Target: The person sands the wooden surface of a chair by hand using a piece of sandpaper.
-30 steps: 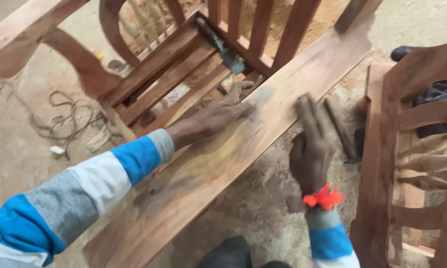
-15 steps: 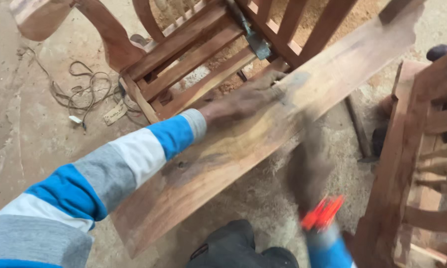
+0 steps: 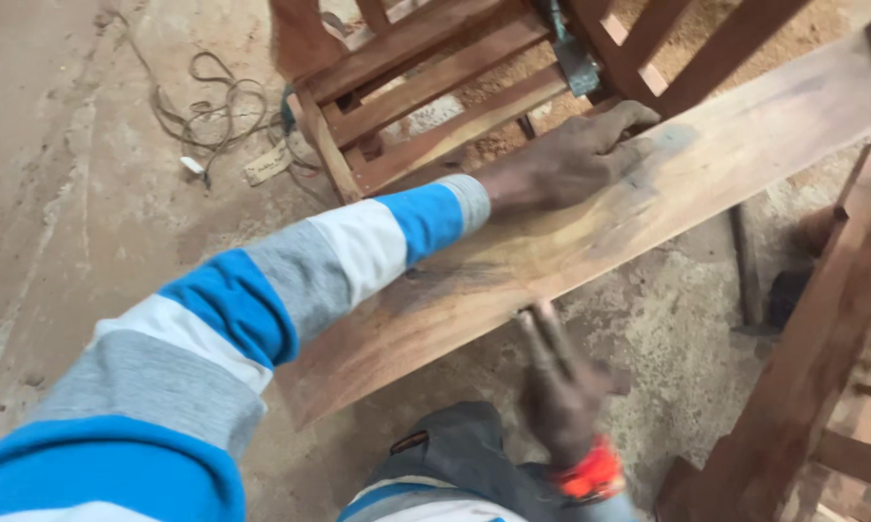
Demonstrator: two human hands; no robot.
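Left hand: flat, fingers spread, pressing plank beneath it; hold firm. Right hand: blurred below plank's near edge, grip on thin stick-like tool, closure unclear; guide steadily.

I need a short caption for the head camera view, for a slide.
Left hand presses flat on a long wooden plank while the blurred right hand grips a thin tool below its edge.

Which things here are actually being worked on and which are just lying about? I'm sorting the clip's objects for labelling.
In use:
- long wooden plank, left hand flat on it
- right hand, blurred, gripping a thin tool at the plank's near edge

Lying about:
- slatted wooden frame
- tangled cord on the floor
- wooden chair frame at right
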